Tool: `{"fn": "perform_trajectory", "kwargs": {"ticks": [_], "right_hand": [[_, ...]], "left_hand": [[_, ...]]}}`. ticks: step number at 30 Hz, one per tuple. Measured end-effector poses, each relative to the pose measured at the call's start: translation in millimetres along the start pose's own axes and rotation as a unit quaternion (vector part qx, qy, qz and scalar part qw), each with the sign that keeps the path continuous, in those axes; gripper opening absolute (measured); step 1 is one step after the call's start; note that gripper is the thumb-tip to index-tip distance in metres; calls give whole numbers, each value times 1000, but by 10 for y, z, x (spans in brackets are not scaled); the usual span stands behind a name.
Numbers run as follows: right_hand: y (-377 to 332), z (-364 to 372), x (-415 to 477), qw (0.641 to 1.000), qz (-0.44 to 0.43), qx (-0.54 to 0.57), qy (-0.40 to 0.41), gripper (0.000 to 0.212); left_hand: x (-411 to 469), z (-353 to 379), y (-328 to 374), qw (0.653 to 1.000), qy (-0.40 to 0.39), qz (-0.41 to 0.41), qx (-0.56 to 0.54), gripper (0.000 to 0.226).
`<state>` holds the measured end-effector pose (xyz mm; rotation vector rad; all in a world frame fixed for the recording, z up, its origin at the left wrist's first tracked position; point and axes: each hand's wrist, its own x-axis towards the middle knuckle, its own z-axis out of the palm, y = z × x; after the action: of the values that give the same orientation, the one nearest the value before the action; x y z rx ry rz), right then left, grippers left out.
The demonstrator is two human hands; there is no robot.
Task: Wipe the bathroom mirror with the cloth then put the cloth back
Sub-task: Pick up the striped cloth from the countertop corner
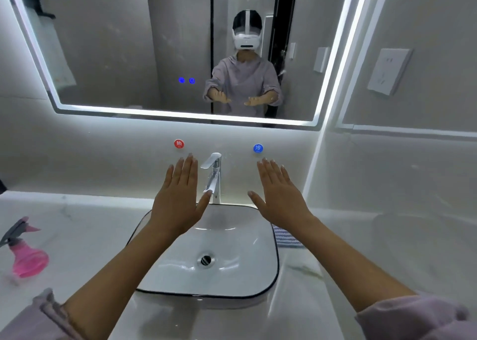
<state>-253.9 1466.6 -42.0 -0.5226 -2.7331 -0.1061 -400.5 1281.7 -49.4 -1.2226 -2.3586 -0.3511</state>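
Bathroom counter [85,236] is pale marble-look stone with a white, dark-rimmed basin [268,275] set on it; take the basin as the reference point. Behind the basin stands a chrome tap [214,174], with a red hot-water marker [179,143] and a blue cold-water marker [257,148] on the wall above it. Above those hangs the mirror [124,50], lit along its edge, showing your reflection with both palms out. Your left hand [178,200] is held flat over the basin's rear left edge, fingers spread, gripping nothing. Your right hand [278,197] is likewise flat and empty over the rear right edge. The cloth [285,237], striped blue and white, lies on the counter just right of the basin, partly hidden under your right forearm; neither hand touches it. A pink spray bottle [25,252] lies on its side on the counter, well left of the basin. Assessment: the task looks to be at one of its ends, most likely the start, since the cloth is resting and both hands are free. Whether the glass has been wiped cannot be judged; no streaks or marks are clear enough to tell. If at the start, all remains: pick up the cloth, wipe the mirror, return the cloth.
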Motion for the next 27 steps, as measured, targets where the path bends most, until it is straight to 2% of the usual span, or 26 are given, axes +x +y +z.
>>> {"fn": "perform_trajectory", "kwargs": {"ticks": [7,27], "right_hand": [[261,189,310,1000,-6,6,-8,73],[306,546,771,996,90,-3,-3,74]], "left_hand": [[353,272,5,1000,-11,-12,8,80],[1015,893,-404,996,-29,81,-28,76]]}}
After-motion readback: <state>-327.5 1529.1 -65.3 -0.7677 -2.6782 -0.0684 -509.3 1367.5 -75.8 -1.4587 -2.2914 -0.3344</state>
